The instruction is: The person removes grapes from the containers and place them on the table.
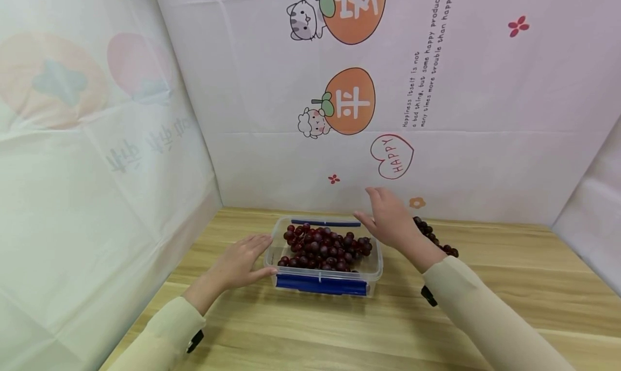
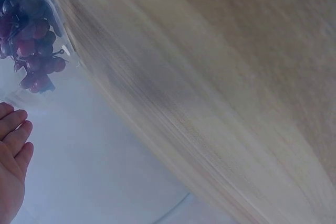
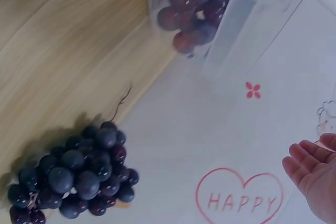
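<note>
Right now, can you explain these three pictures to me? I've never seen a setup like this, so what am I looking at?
There's no machine, just a person working bare-handed. The wide picture comes from a camera worn on the head; the other two come from one worn on each wrist. On the table stands a clear plastic container with red grapes inside. A darker bunch of grapes lies to its right. The left hand is at the container's left end; the right hand is raised near its right end. Both look open, and neither grips anything.
</note>
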A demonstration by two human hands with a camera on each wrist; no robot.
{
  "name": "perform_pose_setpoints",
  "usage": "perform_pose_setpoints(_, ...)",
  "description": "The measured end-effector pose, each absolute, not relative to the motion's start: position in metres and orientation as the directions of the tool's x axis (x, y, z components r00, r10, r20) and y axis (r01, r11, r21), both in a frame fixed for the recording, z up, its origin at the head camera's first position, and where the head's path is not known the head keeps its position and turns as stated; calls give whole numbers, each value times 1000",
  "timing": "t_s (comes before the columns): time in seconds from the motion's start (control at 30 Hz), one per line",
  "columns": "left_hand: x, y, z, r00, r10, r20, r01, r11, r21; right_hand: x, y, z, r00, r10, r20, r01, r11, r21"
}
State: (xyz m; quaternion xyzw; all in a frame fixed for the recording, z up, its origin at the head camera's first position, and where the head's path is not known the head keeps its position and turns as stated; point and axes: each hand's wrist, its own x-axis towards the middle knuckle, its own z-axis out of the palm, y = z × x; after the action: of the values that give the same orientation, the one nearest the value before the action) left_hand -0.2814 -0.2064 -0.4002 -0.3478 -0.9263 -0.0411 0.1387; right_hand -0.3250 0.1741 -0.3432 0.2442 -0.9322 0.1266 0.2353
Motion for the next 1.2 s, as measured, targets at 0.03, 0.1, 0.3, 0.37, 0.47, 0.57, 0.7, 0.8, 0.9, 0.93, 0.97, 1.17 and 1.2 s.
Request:
perform_pose_setpoints(0.03,-281,-206,-400,-720,632,285,655,755,-19,-324,172,-343,-772,-399,494,-517,847,-123)
perform_pose_setpoints(0.1,-281,-206,-400,-722,631,283,655,756,-16,-322,168,-343,-783,-404,473,-518,844,-139)
perform_pose_setpoints(0.3,-281,-207,-400,-717,637,283,660,751,-16,-318,155,-346,-791,-420,445,-530,833,-157)
perform_pose_setpoints(0.37,-281,-207,-400,-715,639,285,662,749,-18,-318,151,-349,-788,-430,441,-537,830,-151)
perform_pose_setpoints(0.47,-281,-207,-400,-715,639,283,661,750,-23,-317,145,-354,-779,-454,433,-554,822,-135)
perform_pose_setpoints(0.57,-281,-207,-400,-716,638,283,659,751,-25,-317,139,-358,-761,-483,432,-581,805,-122)
perform_pose_setpoints(0.7,-282,-207,-400,-711,639,293,663,749,-23,-315,131,-360,-753,-528,392,-611,782,-123)
perform_pose_setpoints(0.8,-283,-208,-401,-703,641,306,667,744,-26,-315,124,-361,-765,-555,326,-619,773,-137)
perform_pose_setpoints(0.9,-283,-208,-401,-699,642,314,670,742,-26,-314,117,-361,-780,-565,271,-612,778,-140)
perform_pose_setpoints(0.93,-283,-208,-402,-698,643,316,671,741,-24,-314,115,-361,-784,-565,257,-609,781,-137)
perform_pose_setpoints(0.97,-283,-208,-402,-697,643,317,673,739,-20,-314,113,-362,-791,-562,243,-601,788,-133)
perform_pose_setpoints(1.17,-284,-209,-403,-697,642,319,673,739,-18,-317,105,-367,-840,-526,136,-542,828,-142)
perform_pose_setpoints(1.2,-285,-209,-404,-697,641,321,673,739,-15,-317,104,-368,-844,-523,119,-536,831,-148)
